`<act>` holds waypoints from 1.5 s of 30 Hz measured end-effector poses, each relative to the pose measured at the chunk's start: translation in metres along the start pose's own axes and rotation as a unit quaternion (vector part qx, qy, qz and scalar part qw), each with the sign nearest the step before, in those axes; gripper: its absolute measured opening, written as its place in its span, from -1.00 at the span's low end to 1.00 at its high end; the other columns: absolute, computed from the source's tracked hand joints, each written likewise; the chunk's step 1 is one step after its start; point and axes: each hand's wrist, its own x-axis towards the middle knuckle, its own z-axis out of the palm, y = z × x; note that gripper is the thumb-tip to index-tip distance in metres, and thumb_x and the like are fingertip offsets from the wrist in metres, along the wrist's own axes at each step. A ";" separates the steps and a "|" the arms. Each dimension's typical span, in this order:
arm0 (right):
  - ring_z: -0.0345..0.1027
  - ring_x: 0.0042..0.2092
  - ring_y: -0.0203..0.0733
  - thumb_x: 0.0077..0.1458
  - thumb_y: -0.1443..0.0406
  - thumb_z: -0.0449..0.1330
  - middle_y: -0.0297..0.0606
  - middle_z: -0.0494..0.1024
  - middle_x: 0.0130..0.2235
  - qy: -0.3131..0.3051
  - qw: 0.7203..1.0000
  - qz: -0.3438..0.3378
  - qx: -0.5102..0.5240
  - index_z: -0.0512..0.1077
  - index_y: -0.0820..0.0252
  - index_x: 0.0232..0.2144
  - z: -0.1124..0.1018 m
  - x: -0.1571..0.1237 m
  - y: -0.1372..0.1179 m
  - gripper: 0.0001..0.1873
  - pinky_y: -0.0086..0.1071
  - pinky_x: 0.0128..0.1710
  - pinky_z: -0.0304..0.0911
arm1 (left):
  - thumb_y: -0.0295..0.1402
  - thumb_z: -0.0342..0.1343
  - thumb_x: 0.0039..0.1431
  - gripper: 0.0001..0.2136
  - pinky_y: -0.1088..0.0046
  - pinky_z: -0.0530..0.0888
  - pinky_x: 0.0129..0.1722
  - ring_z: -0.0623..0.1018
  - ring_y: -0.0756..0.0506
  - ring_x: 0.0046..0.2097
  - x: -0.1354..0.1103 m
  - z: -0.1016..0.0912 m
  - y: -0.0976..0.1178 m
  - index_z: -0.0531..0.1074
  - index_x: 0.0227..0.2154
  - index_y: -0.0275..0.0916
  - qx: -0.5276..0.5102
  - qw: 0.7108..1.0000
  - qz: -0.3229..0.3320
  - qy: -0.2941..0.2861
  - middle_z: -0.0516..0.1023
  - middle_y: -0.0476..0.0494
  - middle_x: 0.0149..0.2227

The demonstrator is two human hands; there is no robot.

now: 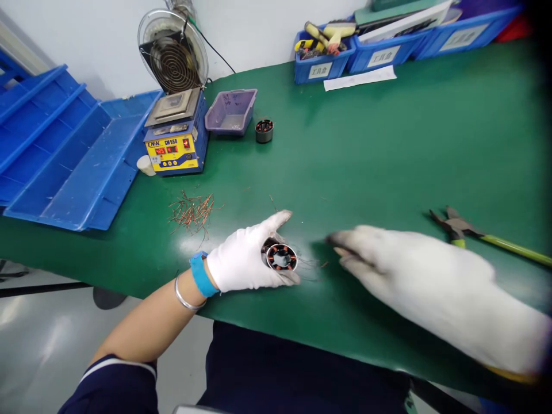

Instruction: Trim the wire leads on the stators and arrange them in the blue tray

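Note:
My left hand (248, 256), in a white glove with a blue wrist strap, is wrapped round a motor stator (282, 257) low over the bench. The stator is a short metal ring with copper windings inside, its open end facing up. Thin wire ends reach out from its right side. My right hand (388, 259), also white-gloved and blurred by motion, is to the right of the stator, apart from it. Its fingers are pressed together, pointing left; whatever is between them cannot be made out. Behind it lie cutting pliers (466, 224) with green handles, jaws apart.
A heap of copper wire bits (192, 211) lies left of the stator. Farther back stand a solder pot (176, 144), a purple tray (232, 112) and a second stator (264, 131). Blue trays (86, 167) fill the left; blue tool bins (321, 69) line the wall.

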 end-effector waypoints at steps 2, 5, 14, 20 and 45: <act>0.45 -0.44 -0.09 0.08 0.06 0.23 -0.25 0.61 -0.32 0.014 0.996 0.018 0.084 0.44 0.01 0.11 0.001 -0.004 -0.004 -0.46 -0.35 -0.58 0.10 | -0.04 0.48 -0.20 0.07 0.07 0.55 -0.02 0.63 -0.34 -0.04 0.001 -0.004 0.001 0.11 0.38 -0.16 0.040 0.999 -0.005 -0.022 0.63 -0.25 -0.04; 0.44 -0.46 -0.12 -0.05 0.05 0.30 -0.27 0.61 -0.25 0.015 0.998 0.002 0.065 0.32 0.02 0.25 0.021 -0.010 -0.025 -0.21 -0.34 -0.59 0.09 | -0.07 0.45 -0.15 0.04 0.04 0.54 0.01 0.62 -0.37 -0.01 0.002 -0.005 0.000 0.10 0.38 -0.21 0.075 0.997 0.008 -0.031 0.61 -0.28 -0.03; 0.49 -0.36 -0.15 0.22 0.22 0.06 -0.31 0.66 -0.25 -0.084 0.995 -0.023 0.052 0.59 -0.05 -0.17 0.036 0.013 -0.028 -0.71 -0.38 -0.52 -0.04 | -0.03 0.42 -0.11 -0.32 0.18 0.56 -0.05 0.63 -0.23 -0.11 0.000 0.005 -0.003 0.42 0.08 -0.19 0.073 0.993 0.082 0.035 0.63 -0.19 -0.12; 0.42 -0.41 -0.11 0.28 0.19 0.01 -0.32 0.60 -0.37 -0.056 0.995 -0.081 0.015 0.56 -0.03 -0.28 0.036 0.009 -0.011 -0.70 -0.35 -0.46 -0.24 | -0.34 0.19 0.18 -0.86 0.35 0.54 -0.18 0.59 -0.08 -0.24 -0.004 0.013 0.007 0.46 -0.20 -0.21 0.073 0.980 0.159 0.092 0.58 -0.12 -0.24; 0.52 -0.40 -0.20 -0.01 -0.01 0.28 -0.21 0.61 -0.45 -0.399 0.768 0.081 0.495 0.51 0.21 -0.46 0.007 0.044 -0.012 -0.62 -0.43 -0.37 0.42 | -0.40 -0.03 0.16 -0.96 0.22 0.46 -0.26 0.42 -0.18 -0.23 -0.004 0.042 0.010 0.27 -0.32 -0.18 0.216 0.947 0.173 0.162 0.40 -0.20 -0.26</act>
